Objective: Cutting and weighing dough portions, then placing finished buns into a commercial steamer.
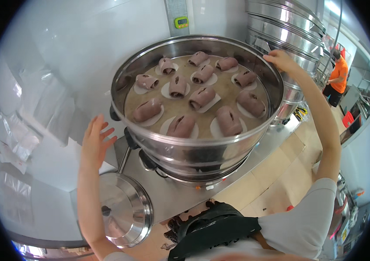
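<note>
In front of me stands a large round steel steamer tier [180, 138], stacked on other tiers. Several purplish rolled buns [203, 98] rest inside it, each on a white piece of paper [212, 104], over a pale liner. My right hand [284, 61] is at the far right rim, its fingers curled over the edge. My left hand [97, 141] is held in the air just left of the stack, fingers apart and holding nothing. Nearest to it are black side handles [131, 138] on the tiers.
A steel lid [126, 211] lies at the lower left on the metal counter [172, 198]. More steamer tiers [282, 28] are stacked at the back right. A green timer [181, 22] hangs on the wall behind. Farther right is a person in an orange shirt [339, 74].
</note>
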Tool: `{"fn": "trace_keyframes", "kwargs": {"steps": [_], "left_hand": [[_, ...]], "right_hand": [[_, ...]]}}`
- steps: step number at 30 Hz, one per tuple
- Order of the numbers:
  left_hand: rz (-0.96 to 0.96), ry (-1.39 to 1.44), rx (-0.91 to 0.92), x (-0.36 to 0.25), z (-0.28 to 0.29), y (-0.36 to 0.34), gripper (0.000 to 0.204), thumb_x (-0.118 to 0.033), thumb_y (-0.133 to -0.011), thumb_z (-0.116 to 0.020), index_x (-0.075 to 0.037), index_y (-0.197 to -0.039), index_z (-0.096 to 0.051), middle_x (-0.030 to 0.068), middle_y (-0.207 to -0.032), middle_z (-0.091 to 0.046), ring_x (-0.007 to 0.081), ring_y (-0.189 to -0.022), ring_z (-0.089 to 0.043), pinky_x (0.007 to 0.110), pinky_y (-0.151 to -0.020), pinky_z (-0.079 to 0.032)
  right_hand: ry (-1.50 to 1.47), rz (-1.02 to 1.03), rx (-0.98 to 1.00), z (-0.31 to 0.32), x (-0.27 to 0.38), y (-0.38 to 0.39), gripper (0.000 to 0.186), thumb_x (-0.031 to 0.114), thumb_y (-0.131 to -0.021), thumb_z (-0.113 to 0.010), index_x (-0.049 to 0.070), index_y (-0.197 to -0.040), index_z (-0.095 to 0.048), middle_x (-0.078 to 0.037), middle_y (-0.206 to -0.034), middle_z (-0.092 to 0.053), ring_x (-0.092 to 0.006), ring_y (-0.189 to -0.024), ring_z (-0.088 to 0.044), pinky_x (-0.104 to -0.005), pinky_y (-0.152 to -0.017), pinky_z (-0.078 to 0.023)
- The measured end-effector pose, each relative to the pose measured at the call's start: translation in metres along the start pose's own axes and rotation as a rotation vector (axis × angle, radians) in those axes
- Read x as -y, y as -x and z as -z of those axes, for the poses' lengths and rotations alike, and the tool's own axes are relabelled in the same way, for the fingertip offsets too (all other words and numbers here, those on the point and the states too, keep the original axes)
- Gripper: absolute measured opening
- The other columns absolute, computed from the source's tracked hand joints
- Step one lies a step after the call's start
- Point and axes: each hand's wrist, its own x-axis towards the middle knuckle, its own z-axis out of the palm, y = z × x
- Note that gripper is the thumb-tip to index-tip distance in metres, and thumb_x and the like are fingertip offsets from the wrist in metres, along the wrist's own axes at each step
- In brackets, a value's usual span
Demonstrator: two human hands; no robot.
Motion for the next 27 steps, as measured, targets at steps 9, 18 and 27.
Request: {"fn": "trace_keyframes", "kwargs": {"steps": [9, 18, 27], "left_hand": [[0.303, -0.153, 0.077, -0.024, -0.038, -0.052, 0.061, -0.053, -0.08, -0.065, -0.006, -0.117, -0.055, 0.0085, -0.096, -0.056, 0.0175, -0.081, -0.051, 0.032, -0.076, -0.044], [0.259, -0.116, 0.052, -0.026, -0.042, -0.055, 0.043, -0.036, -0.082, -0.066, -0.007, -0.112, -0.059, 0.0051, -0.106, -0.064, 0.0169, -0.098, -0.058, 0.03, -0.085, -0.044], [0.302, -0.097, 0.06, -0.027, -0.034, -0.055, 0.043, -0.037, -0.083, -0.065, -0.005, -0.111, -0.062, 0.0064, -0.105, -0.066, 0.0183, -0.095, -0.061, 0.033, -0.086, -0.047]], "right_hand": [[-0.662, -0.246, 0.426, -0.015, -0.02, -0.05, 0.042, 0.033, -0.083, -0.064, -0.001, -0.107, -0.062, -0.011, -0.089, -0.068, -0.0165, -0.073, -0.065, -0.0304, -0.067, -0.055], [-0.668, -0.156, 0.312, -0.017, -0.022, -0.054, 0.037, 0.03, -0.077, -0.065, -0.003, -0.094, -0.064, -0.01, -0.083, -0.066, -0.0167, -0.066, -0.061, -0.0294, -0.059, -0.05], [-0.689, -0.179, 0.325, -0.008, -0.014, -0.031, 0.034, 0.021, -0.074, -0.066, -0.005, -0.095, -0.062, -0.013, -0.087, -0.065, -0.0209, -0.073, -0.063, -0.0352, -0.069, -0.053]]}}
